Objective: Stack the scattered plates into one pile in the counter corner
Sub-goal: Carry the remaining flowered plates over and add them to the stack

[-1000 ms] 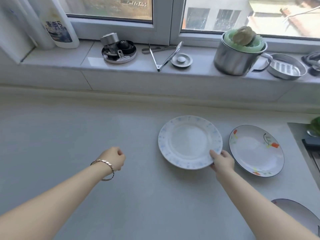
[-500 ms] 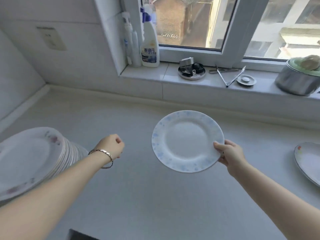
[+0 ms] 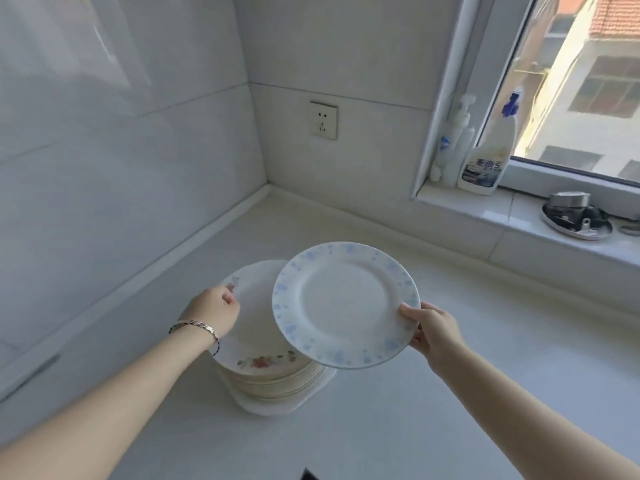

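A white plate with a blue speckled rim (image 3: pixel 344 303) hangs tilted in the air, and my right hand (image 3: pixel 431 329) grips its right edge. It overlaps the right part of a tall pile of plates (image 3: pixel 268 367) standing on the counter near the corner. The pile's top plate is white with a flower print at its near rim. My left hand (image 3: pixel 214 310), with a bracelet on the wrist, rests curled on the left edge of that top plate. Whether it grips the plate I cannot tell.
Tiled walls meet in the corner behind the pile, with a wall socket (image 3: pixel 323 120) above. The window sill at the right holds two white bottles (image 3: pixel 485 161) and a round metal part (image 3: pixel 576 220). Grey counter (image 3: pixel 398 427) stretches to the right and front.
My view swung left toward the corner. My right hand lifted the blue-rimmed plate off the counter and carried it left over the pile. My left hand reached the pile's top plate.
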Available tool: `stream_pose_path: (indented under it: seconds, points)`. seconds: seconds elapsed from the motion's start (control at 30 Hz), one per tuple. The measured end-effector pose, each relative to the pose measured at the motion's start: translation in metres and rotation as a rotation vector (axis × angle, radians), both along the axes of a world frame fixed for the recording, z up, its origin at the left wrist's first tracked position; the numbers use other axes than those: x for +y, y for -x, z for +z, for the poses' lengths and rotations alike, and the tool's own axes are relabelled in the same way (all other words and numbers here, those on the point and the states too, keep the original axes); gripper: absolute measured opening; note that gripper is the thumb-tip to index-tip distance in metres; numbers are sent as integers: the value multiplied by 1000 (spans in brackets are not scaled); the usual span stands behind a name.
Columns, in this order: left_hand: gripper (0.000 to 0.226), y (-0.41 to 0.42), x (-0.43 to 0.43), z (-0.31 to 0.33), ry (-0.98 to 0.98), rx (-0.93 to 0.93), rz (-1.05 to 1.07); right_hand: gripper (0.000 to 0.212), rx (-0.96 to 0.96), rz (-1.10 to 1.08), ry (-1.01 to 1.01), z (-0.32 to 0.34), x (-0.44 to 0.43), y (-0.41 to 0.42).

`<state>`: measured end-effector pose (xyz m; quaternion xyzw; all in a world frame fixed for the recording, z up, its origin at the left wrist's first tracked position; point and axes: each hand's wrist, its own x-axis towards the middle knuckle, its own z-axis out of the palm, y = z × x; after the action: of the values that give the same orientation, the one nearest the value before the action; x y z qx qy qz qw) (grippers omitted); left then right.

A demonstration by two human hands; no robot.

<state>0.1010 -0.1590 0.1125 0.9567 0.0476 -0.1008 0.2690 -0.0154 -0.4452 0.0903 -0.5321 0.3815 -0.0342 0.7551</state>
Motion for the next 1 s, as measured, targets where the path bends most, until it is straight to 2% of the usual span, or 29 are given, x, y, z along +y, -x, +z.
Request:
stream_pose_path:
  seconds: [0.37, 0.43, 0.5, 0.57, 0.83, 0.9, 1.0]
  points:
    - [22, -1, 37, -11, 73, -2, 77, 11, 95, 165, 76, -20, 76, -51]
    - [22, -2, 38, -13, 85, 0, 81, 9, 103, 248, 280, -26, 80, -54]
    - [22, -3, 39, -14, 88, 7, 80, 17, 140, 331, 554, -31, 84, -54]
    - [22, -4, 39, -15, 89, 14, 76, 24, 178, 379, 731, -36, 87, -52]
    - [22, -2, 35, -15, 112, 14, 64, 43, 311, 564, 1031, -34, 97, -58]
    - [23, -1, 31, -14, 120, 16, 47, 48, 354, 648, 952, -31, 89, -61]
    - [24, 3, 18, -14, 130, 17, -1, 54, 320, 669, 652, -26, 68, -59]
